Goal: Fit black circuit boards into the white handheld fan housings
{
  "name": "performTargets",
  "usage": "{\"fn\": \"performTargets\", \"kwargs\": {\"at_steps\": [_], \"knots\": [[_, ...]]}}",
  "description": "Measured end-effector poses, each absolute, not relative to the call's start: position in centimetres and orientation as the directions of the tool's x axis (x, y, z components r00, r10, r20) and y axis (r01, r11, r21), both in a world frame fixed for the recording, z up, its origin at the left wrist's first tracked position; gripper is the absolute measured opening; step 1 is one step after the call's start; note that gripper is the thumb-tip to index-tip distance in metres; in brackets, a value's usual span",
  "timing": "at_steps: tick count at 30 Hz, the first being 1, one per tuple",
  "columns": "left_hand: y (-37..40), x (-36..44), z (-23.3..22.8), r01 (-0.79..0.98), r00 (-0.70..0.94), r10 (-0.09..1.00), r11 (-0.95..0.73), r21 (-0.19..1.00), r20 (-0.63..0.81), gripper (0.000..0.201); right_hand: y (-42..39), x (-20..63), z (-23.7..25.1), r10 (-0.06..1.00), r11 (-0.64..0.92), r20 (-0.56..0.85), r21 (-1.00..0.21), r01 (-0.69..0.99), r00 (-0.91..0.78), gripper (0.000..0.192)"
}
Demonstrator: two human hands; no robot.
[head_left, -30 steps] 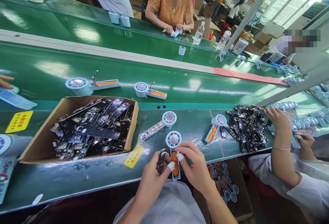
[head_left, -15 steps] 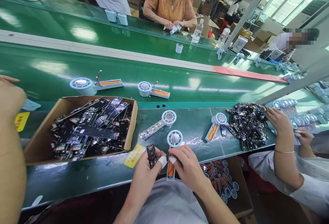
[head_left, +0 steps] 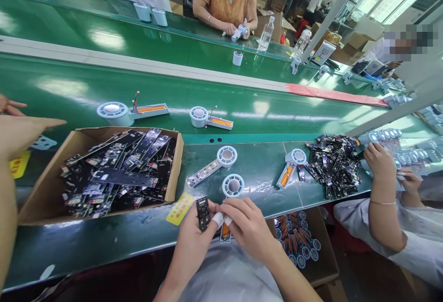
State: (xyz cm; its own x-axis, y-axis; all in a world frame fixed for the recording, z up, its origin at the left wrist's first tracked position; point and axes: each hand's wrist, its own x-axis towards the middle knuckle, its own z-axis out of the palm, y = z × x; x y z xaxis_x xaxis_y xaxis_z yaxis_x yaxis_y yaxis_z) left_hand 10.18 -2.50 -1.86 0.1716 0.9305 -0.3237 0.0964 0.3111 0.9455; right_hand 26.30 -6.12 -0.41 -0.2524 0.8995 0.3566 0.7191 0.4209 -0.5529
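Observation:
My left hand (head_left: pixel 197 228) grips a small black circuit board (head_left: pixel 202 213), held upright between thumb and fingers. My right hand (head_left: pixel 249 226) is closed with its fingertips pinched together, meeting the left fingers at the board's lower right; whatever sits in the pinch is hidden, perhaps a thin wire. White covers wrap both thumb tips. Beneath the hands lies a light-blue fan housing (head_left: pixel 233 185) with a round grille, its handle partly covered by my fingers and showing an orange strip (head_left: pixel 225 232). Another fan with a board in its handle (head_left: pixel 207 172) rests just beyond.
A cardboard box (head_left: pixel 177 168) of circuit boards stands at left, near a co-worker's arm. Two fans (head_left: pixel 199 116) lie on the green belt (head_left: pixel 166 75). At right are a pile of boards (head_left: pixel 334 166), another fan (head_left: pixel 297 158) and a co-worker's hands. A box of fans (head_left: pixel 325 269) sits below.
My right hand has moved left to meet the left hand's fingers, covering more of the handle. The co-worker's arm at left has shifted, with a hand reaching over the box's edge.

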Motion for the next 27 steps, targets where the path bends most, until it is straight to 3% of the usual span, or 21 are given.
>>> {"fn": "performTargets", "kwargs": {"at_steps": [10, 16, 27], "knots": [[-2.3, 9.4, -1.6, 0.003, 0.225, 0.873, 0.444, 0.896, -0.434, 0.03, -5.3, 25.9, -1.2, 0.857, 0.477, 0.478, -0.596, 0.646, -0.193, 0.023], [-2.4, 9.2, -1.8, 0.11, 0.237, 0.878, 0.401, 0.91, -0.416, 0.033, -5.3, 25.7, -1.0, 0.858, 0.466, 0.462, -0.52, 0.716, -0.223, 0.027], [-1.8, 9.6, -1.8, 0.109, 0.178, 0.897, 0.391, 0.914, -0.405, 0.03, -5.2, 25.9, -0.6, 0.834, 0.506, 0.433, -0.35, 0.788, -0.343, 0.028]]}}
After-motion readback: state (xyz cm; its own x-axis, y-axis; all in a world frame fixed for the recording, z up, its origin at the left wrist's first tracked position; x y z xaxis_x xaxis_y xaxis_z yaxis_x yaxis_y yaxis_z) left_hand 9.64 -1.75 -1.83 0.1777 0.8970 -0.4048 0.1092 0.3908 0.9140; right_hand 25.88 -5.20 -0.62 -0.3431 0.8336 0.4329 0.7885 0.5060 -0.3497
